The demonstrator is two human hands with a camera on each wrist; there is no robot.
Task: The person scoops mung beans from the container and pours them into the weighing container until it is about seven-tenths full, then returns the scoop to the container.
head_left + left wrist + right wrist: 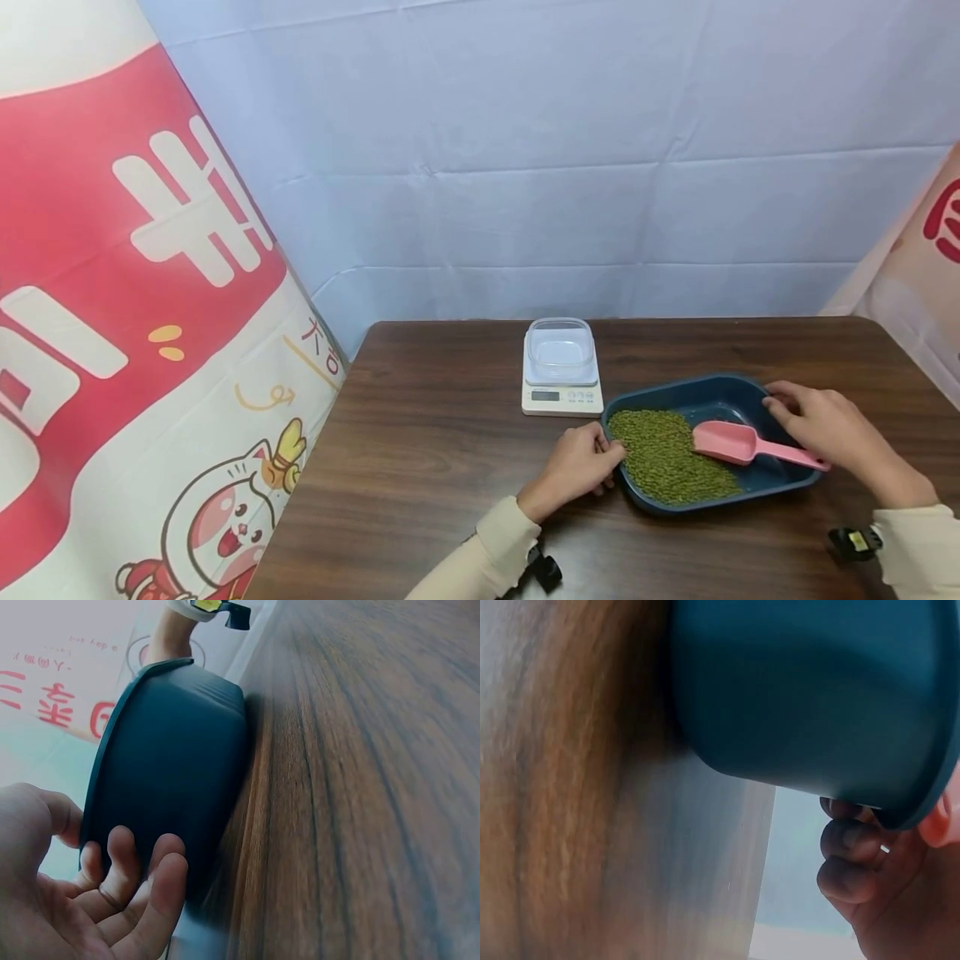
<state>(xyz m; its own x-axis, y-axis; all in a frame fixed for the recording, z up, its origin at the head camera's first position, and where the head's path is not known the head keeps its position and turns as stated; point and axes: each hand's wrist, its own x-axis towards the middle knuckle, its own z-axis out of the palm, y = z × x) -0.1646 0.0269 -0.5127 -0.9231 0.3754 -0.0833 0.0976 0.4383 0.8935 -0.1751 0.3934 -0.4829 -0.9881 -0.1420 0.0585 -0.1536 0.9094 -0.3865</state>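
Note:
A dark blue tray (720,393) on the table holds a heap of small green beans (667,458), mostly in its left part. A pink scoop (731,442) lies in it, bowl on the beans and handle across the right rim. My left hand (577,462) grips the tray's left end, thumb at the rim and fingers curled along the outer wall in the left wrist view. At the right end, my right hand (825,425) holds the far rim near the scoop's handle. Its curled fingers (851,840) show outside the wall in the right wrist view.
Behind the tray's left end stands a white kitchen scale (561,400) with a clear plastic container (560,343) on its platform. The brown wooden table (427,433) meets a pale cloth backdrop (540,208) at its far edge. A printed cloth (187,375) hangs at the left.

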